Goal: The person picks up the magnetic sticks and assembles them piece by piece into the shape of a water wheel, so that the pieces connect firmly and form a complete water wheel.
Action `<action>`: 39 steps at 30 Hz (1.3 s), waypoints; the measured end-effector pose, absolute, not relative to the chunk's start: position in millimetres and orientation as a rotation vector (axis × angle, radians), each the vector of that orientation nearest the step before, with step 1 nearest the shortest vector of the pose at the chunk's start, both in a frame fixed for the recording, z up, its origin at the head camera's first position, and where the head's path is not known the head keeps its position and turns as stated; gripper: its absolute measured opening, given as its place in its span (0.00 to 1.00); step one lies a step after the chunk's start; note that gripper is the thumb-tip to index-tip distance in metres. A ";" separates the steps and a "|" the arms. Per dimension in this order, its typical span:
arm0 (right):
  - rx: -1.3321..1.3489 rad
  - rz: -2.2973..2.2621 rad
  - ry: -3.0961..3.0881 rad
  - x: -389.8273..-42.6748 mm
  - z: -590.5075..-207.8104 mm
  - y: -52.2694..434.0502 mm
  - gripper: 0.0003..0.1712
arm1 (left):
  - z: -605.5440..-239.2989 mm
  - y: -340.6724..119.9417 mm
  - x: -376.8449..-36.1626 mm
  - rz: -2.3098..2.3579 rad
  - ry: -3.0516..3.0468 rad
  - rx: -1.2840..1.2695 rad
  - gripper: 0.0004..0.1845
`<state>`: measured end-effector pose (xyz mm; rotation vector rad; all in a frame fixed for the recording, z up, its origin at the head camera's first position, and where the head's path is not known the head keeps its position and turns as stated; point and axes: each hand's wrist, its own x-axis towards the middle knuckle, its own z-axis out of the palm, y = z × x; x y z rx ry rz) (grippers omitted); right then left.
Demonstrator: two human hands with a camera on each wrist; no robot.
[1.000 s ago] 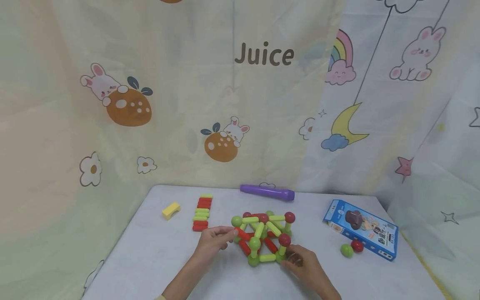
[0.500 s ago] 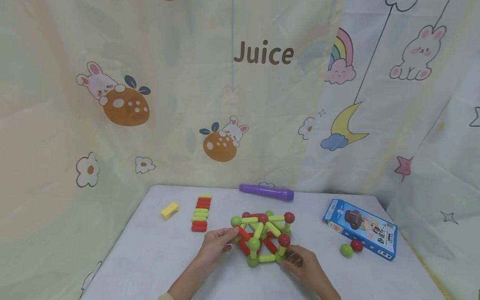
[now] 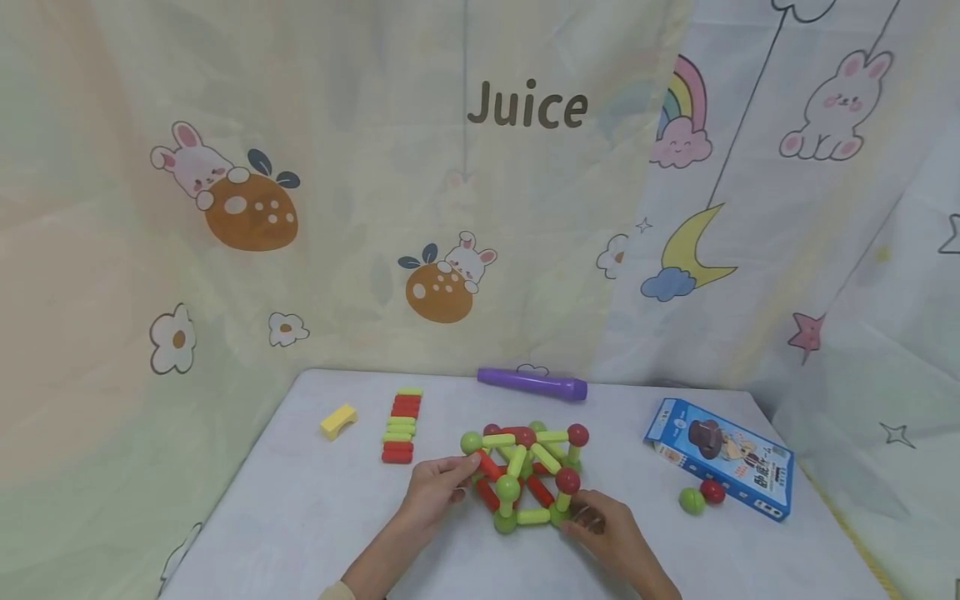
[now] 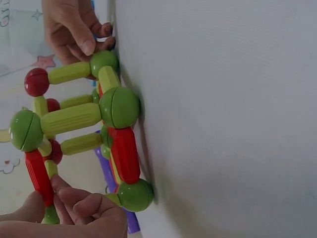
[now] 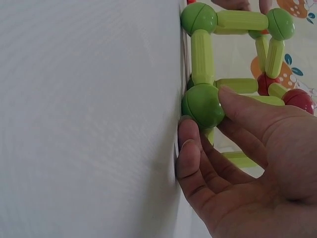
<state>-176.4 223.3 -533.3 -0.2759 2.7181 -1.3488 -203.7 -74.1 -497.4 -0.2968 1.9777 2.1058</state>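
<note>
A frame of green and red balls joined by lime and red rods stands on the white table (image 3: 300,517). My left hand (image 3: 435,492) pinches a red rod (image 4: 38,177) on its upper left edge between thumb and fingers. That rod lies between two green balls, one being the front upper ball (image 3: 507,488). At the lower front right corner, my right hand (image 3: 617,533) holds a green ball (image 5: 203,105) with thumb and fingertips. Above that corner sits a red ball (image 3: 567,480) on a lime rod. Part of the left-hand green ball (image 4: 51,215) hides behind my fingers in the left wrist view.
A row of loose lime and red rods (image 3: 400,427) lies left of the frame, beside a yellow arched block (image 3: 339,422). Behind is a purple stick (image 3: 532,384). To the right lie a blue box (image 3: 723,458), a loose green ball (image 3: 692,500) and a red ball (image 3: 712,491).
My left hand has shifted slightly right toward the frame with the red rod in its fingers. My right hand stays at the corner ball. The head view has turned a little.
</note>
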 end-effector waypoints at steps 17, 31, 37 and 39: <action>-0.280 -1.318 2.754 -175.1 -531.4 219.2 0.20 | -504.4 -144.3 -201.3 1.814 2.766 -0.079 0.10; -0.337 -1.323 2.769 -176.6 -531.2 219.3 0.21 | -530.4 -208.5 -227.7 1.584 2.817 -0.394 0.14; -0.324 -1.305 2.764 -177.4 -531.0 218.7 0.21 | -530.1 -206.5 -234.8 1.483 2.799 -0.383 0.14; -0.313 -1.306 2.758 -178.0 -531.0 218.5 0.21 | -530.0 -205.5 -236.6 1.446 2.816 -0.374 0.14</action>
